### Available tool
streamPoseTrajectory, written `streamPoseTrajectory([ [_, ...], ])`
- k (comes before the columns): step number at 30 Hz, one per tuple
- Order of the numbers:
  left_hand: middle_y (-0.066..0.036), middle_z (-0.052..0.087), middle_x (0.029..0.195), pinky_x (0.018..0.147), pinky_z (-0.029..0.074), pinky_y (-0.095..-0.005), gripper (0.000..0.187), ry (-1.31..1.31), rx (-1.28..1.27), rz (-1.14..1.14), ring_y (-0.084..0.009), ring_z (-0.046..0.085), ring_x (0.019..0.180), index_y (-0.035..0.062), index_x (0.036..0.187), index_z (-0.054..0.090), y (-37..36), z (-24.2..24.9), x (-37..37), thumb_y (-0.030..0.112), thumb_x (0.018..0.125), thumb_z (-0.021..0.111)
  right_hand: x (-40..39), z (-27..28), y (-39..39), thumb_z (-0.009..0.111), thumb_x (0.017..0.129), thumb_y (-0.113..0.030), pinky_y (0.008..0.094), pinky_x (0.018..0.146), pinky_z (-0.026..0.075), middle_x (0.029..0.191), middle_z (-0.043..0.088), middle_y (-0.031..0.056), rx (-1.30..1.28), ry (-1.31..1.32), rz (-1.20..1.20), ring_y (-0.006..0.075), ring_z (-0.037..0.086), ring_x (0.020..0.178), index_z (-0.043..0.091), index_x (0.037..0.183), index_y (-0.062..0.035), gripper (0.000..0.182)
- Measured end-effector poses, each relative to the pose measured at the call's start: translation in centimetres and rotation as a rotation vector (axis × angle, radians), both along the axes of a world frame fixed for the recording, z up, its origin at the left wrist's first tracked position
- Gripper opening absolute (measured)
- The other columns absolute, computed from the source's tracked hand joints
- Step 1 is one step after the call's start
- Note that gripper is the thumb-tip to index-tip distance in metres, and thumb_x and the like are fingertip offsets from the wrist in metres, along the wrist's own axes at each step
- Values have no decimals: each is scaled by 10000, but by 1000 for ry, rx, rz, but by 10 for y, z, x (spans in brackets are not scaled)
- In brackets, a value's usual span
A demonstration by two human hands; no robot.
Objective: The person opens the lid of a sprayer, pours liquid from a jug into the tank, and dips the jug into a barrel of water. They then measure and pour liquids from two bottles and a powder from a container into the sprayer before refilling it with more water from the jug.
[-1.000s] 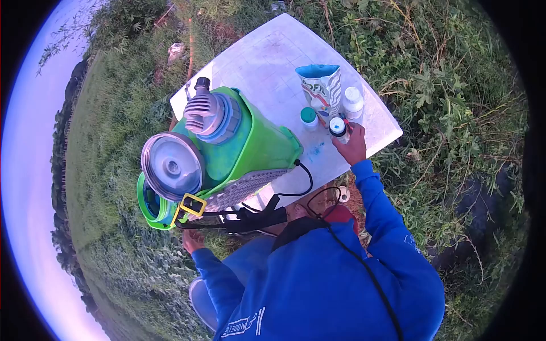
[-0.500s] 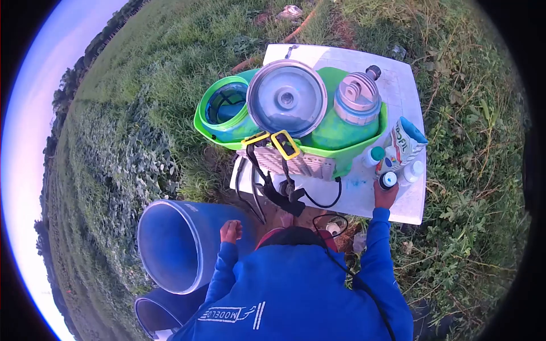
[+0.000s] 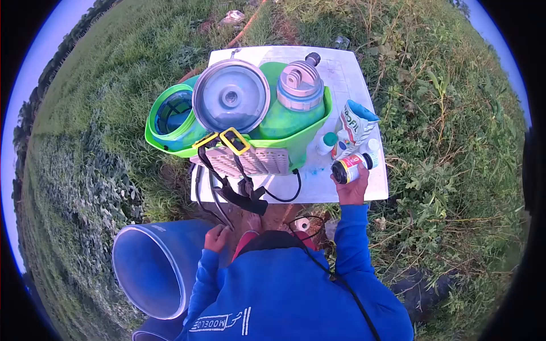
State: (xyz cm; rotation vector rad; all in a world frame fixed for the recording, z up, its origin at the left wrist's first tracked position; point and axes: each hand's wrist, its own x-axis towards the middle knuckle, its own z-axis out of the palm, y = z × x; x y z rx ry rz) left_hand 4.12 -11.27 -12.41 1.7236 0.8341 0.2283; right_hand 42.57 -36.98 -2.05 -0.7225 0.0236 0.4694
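My right hand (image 3: 354, 189) grips a dark bottle with a red, yellow and white label (image 3: 350, 167), tilted onto its side above the white table's near right corner. Just behind it are a green-capped white bottle (image 3: 326, 143), a small white bottle (image 3: 371, 146) and an opened, printed white bag with a blue inside (image 3: 359, 125). Low beside the blue barrel (image 3: 149, 273), my left hand (image 3: 216, 237) has its fingers curled in. Whether it holds anything is hidden. A black hose end passes close to its fingertips.
A green backpack sprayer (image 3: 307, 133) with a round grey lid (image 3: 230, 96) and black straps (image 3: 244, 196) takes up much of the white table (image 3: 364, 190). Next to the lid is an open green-rimmed opening (image 3: 170, 113). Grass and weeds surround the table.
The dark bottle was upright in my right hand and is now lifted and tipped sideways, its label showing. The view has turned, shifting the table left. My left hand is nearer the hose.
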Motion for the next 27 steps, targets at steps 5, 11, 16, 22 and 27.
streamPoseTrajectory([
  [5,-68,616,674,571,430,-319,263,-138,133,-336,-126,555,620,-11,813,666,-25,103,63,202,968,658,-52,-17,-20,808,814,-301,460,890,609,1143,689,142,-476,-433,393,291,716,1010,541,1324,-18,641],
  [11,-116,674,799,650,481,-344,202,-360,23,-555,-179,621,701,-31,885,660,-41,157,108,153,967,638,-53,73,-9,720,866,-395,433,775,617,1092,694,198,149,-12,162,335,724,962,540,1273,-34,573],
  [16,-128,654,777,662,488,-368,163,-463,211,-716,-281,628,699,-5,837,634,-50,208,129,118,936,673,-65,81,-21,736,853,-426,446,783,627,1078,700,187,71,-56,280,325,726,960,557,1253,-40,584],
  [22,-112,569,672,558,422,-403,183,-539,151,-734,-288,563,596,22,781,619,-64,226,145,115,904,717,-93,73,-11,708,858,-402,444,769,628,1072,701,206,-64,-154,243,334,727,956,545,1263,-22,579],
  [27,-113,570,686,562,422,-398,170,-482,192,-745,-284,561,609,23,796,634,-61,227,145,118,915,709,-52,85,-36,691,885,-456,457,812,629,1120,700,208,477,266,15,330,724,982,558,1248,-21,582],
])
